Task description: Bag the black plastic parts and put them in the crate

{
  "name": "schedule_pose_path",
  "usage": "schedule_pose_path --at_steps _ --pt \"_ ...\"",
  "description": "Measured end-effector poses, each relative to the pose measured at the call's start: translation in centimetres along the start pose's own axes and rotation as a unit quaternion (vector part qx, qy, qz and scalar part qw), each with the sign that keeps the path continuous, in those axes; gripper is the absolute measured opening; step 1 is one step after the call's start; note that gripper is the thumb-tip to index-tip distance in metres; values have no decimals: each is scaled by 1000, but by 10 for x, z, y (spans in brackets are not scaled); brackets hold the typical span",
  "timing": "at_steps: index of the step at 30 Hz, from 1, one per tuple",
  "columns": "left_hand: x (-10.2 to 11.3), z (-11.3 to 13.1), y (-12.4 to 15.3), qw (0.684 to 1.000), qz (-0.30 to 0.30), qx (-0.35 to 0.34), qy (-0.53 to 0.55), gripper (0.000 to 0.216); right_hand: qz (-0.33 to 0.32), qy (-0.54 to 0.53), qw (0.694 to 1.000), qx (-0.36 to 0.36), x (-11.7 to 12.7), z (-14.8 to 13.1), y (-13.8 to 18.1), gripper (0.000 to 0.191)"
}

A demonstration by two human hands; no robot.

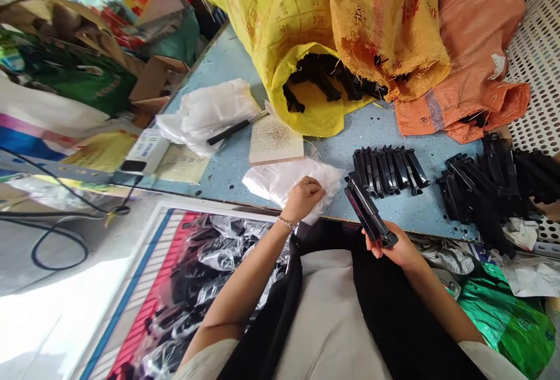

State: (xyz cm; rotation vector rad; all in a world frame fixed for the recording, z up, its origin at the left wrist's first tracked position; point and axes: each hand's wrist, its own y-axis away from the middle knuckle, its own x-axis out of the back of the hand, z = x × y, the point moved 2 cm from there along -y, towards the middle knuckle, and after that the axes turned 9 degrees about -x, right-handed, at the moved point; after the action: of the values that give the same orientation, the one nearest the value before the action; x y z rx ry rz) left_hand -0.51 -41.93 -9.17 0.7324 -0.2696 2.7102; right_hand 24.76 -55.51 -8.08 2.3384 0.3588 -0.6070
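Along the near edge of the speckled blue tabletop (371, 126), my right hand (389, 244) grasps long, glossy black plastic pieces (366, 207), close beside a row of similar black pieces (389, 171). Fingers curled, my left hand (304, 198) is at a flat pile of filmy white plastic bags (268, 182) by that same edge; I cannot tell whether it pinches one. Toward the far edge, a yellow woven sack (297, 24) gapes open, black pieces inside.
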Motion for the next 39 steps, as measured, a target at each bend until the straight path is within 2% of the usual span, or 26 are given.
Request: schedule_pose_path --at_steps 3,5,7,9,11,14,16,20,23,26,30,33,35,39 --pt "-3 2 0 1000 14 12 11 25 -73 -46 996 -37 -11 4 -8 43" --pt "-2 2 -1 1000 9 6 12 25 -137 -91 982 -93 -18 11 -16 46" --pt "0 2 -2 1000 8 -3 16 23 -172 -132 967 -136 -21 18 -24 44" --pt "3 1 -1 999 24 5 40 16 -164 -165 962 -145 -20 23 -30 38" --pt "4 -3 2 993 51 44 96 11 -151 -187 961 -139 -18 23 -30 31" --pt "-1 -7 7 972 77 114 192 26 -161 -180 961 -136 -19 19 -28 28" --pt "-4 -8 8 964 82 126 220 29 -169 -175 959 -146 -20 17 -30 29" --pt "-3 -7 10 968 89 102 213 23 -152 -203 954 -159 -18 18 -38 29" --pt "2 -4 10 987 92 34 128 7 -145 -203 957 -148 -16 17 -34 30" --pt "3 1 10 995 86 -54 10 16 -163 -188 957 -148 -20 13 -27 31" --pt "-2 0 9 991 85 -60 -82 18 -172 -207 952 -144 -24 4 -23 30" --pt "-5 -4 10 993 41 -87 -72 32 -203 -238 939 -143 -25 3 -25 33" --pt "-5 -7 9 993 10 -105 -52 41 -233 -244 926 -167 -27 8 -32 35" --pt "3 -8 13 993 29 -100 -62 53 -229 -263 916 -200 -26 21 -52 31"
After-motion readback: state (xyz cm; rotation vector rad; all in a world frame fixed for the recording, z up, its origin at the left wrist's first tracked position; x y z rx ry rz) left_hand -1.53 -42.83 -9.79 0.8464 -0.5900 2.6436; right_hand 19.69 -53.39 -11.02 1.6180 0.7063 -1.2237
